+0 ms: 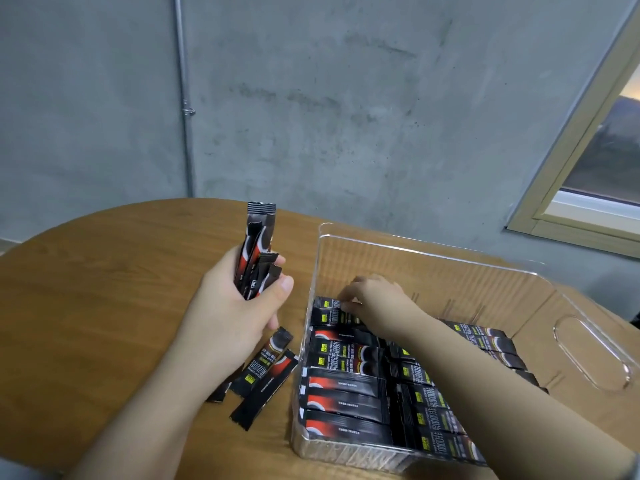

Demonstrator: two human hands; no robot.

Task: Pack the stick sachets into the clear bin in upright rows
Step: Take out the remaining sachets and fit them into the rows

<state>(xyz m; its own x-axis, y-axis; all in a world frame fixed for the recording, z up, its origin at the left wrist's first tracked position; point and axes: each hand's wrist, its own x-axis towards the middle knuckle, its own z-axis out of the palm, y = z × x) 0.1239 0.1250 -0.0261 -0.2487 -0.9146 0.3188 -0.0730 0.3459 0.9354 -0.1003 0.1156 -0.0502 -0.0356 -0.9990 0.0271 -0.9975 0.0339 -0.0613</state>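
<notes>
A clear plastic bin [485,268] stands on the wooden table and holds several black-and-red stick sachets [346,386] in rows. My left hand [228,306] hovers left of the bin and grips a bunch of sachets [258,251] pointing upward. My right hand [374,299] reaches down inside the bin at its far left corner, its fingertips pinching the top edge of a sachet [329,308] in the far row. Three loose sachets [266,379] lie on the table under my left wrist, just left of the bin.
A brown cardboard box [568,344] sits behind and to the right of the bin, with more sachets [491,337] in it. The round wooden table [104,289] extends to the left. A grey concrete wall and a window frame stand behind.
</notes>
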